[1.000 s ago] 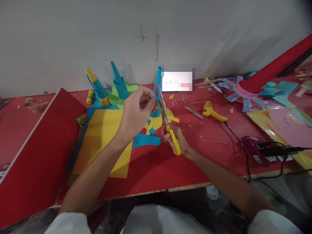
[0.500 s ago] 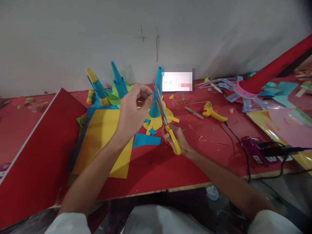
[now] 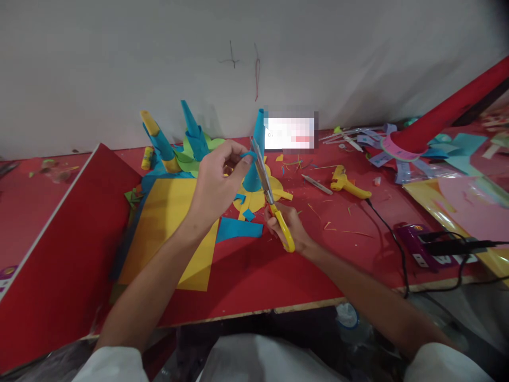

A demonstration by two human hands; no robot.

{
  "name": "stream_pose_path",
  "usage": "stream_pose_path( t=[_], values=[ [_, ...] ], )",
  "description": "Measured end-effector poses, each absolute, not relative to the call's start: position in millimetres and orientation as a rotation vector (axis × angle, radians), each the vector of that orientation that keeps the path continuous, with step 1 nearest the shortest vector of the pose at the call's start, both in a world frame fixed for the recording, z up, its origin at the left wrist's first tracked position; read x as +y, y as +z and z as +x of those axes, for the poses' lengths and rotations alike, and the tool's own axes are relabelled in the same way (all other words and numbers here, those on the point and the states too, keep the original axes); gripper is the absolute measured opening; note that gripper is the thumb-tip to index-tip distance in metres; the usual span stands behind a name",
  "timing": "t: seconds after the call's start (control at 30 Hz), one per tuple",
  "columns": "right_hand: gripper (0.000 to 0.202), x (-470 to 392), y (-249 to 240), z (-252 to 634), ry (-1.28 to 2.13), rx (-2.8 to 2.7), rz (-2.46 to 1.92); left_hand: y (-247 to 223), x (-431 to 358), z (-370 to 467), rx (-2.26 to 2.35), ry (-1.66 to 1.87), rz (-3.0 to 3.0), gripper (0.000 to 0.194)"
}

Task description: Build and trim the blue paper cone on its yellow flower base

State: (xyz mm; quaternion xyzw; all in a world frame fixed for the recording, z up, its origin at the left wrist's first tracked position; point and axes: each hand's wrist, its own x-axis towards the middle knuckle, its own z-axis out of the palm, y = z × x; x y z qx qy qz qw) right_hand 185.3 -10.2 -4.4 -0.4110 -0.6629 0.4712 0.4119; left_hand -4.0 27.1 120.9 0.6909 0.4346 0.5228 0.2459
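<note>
Between thumb and forefinger, my left hand (image 3: 219,175) pinches a small blue paper piece (image 3: 249,154). My right hand (image 3: 287,225) is closed round the yellow handles of the scissors (image 3: 283,229), whose blades point up and reach the blue piece's right edge. Behind the blades a blue paper cone (image 3: 253,178) stands upright on a yellow flower-shaped paper (image 3: 251,201). Small blue scraps lie on that yellow paper's front. Just in front of it is a curved blue paper strip (image 3: 240,228), and a yellow sheet (image 3: 163,223) lies beneath my left forearm.
More rolled paper cones (image 3: 194,135) stand at the back left, beside a glue stick (image 3: 147,158). A red board (image 3: 59,254) leans at the left. To the right are a pen (image 3: 317,184), a yellow glue gun (image 3: 350,187) with a black cable, and a purple box (image 3: 417,246). A lit screen (image 3: 288,132) stands behind.
My left hand has shifted very slightly, and the blue piece in its fingers now shows as a curved strip. The scissors and my right hand are almost unmoved.
</note>
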Motion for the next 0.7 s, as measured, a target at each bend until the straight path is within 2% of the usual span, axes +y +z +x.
stream_pose_path(
  t=[0.5,0.7],
  values=[
    [0.071,-10.3,-4.5,187.3,1.188,-1.647,-1.076,121.8,27.8,-4.1,1.082,1.481,1.756,0.01],
    [0.072,-7.2,-6.8,187.5,1.168,-1.59,-1.059,127.9,22.9,-3.2,1.035,1.535,1.723,0.021]
  ],
)
